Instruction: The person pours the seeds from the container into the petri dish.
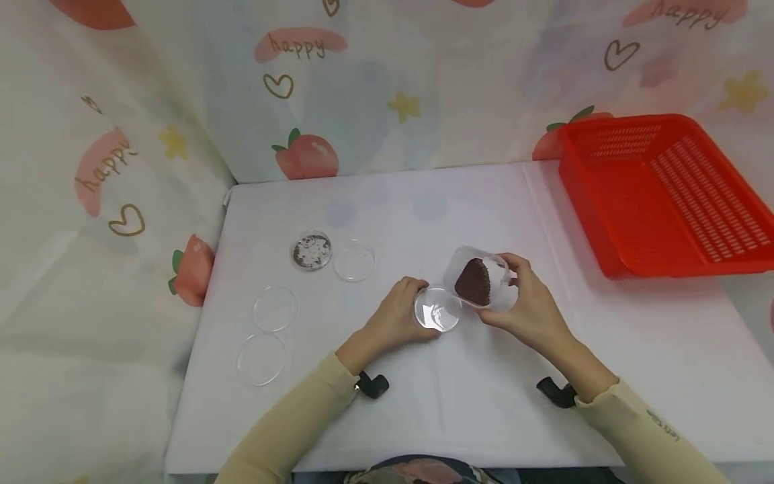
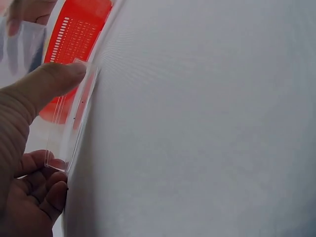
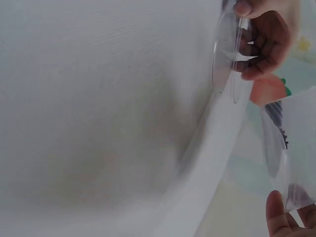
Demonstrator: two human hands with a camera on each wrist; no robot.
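Note:
A shallow clear petri dish [image 1: 438, 310] is gripped at its edges by my left hand [image 1: 396, 314], thumb on one side and fingers on the other. A few dark specks show on it in the left wrist view. Close beside its right rim, my right hand [image 1: 535, 314] holds a clear plastic tub [image 1: 462, 261], tilted towards the dish. Dark brown granules [image 1: 474, 282] lie heaped against one side of the tub. In the right wrist view, the tub [image 3: 296, 143] appears at the right edge with fingertips at its bottom.
To the left, a round dish [image 1: 312, 251] holds dark and white bits. A clear round piece [image 1: 354, 261] lies right beside it. Two more clear discs [image 1: 275, 309] lie nearer the front left. A red perforated basket [image 1: 589, 208] stands at the back right of the white-covered table.

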